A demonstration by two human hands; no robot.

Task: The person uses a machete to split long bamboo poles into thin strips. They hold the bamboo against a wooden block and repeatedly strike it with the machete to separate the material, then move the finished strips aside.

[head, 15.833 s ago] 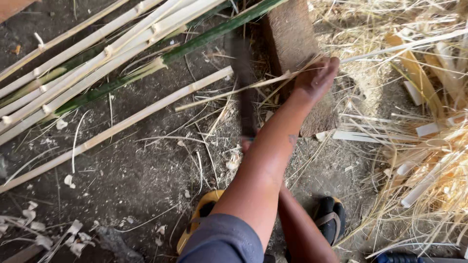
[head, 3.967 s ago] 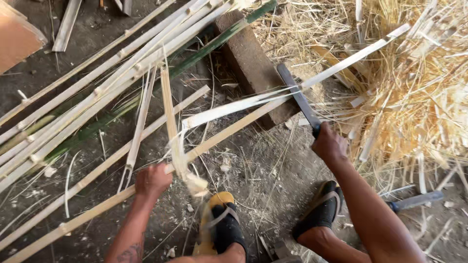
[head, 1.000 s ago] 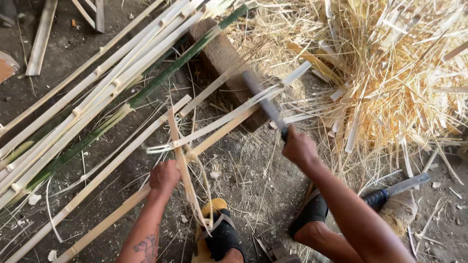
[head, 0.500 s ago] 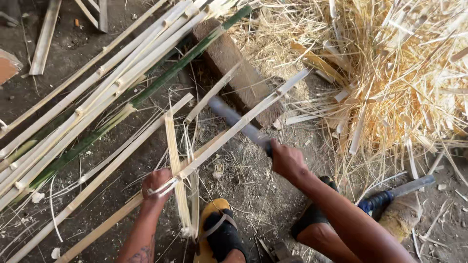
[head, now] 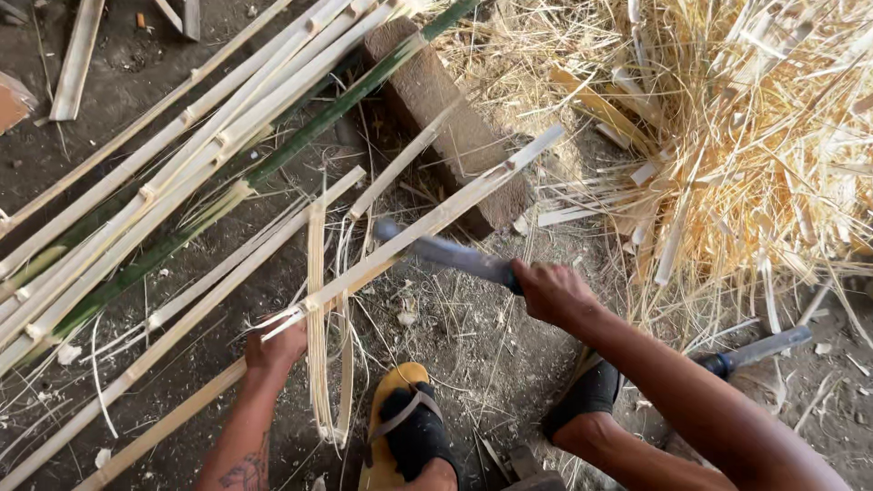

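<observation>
While the left hand [head: 275, 344] closes around a long bamboo strip [head: 427, 223], the right hand [head: 551, 293] grips the handle of a big knife [head: 447, 253]. The strip slants from the lower left up to the right, and its far end rests on a wooden block [head: 446, 118]. The knife blade lies against the strip, about halfway along it. Thin peeled slivers [head: 318, 355] hang down from the strip just beside the left hand. Below them sits a foot in a yellow sandal [head: 400, 427], and the other foot [head: 587, 400] is near the right arm. Many more bamboo strips [head: 164, 173] lie in a bundle on the dirt to the left, with a green bamboo pole [head: 300, 136] among them. A big heap of pale shavings [head: 755, 136] fills the right side. A second tool [head: 755, 350] lies on the ground at the right, partly behind the right arm.
</observation>
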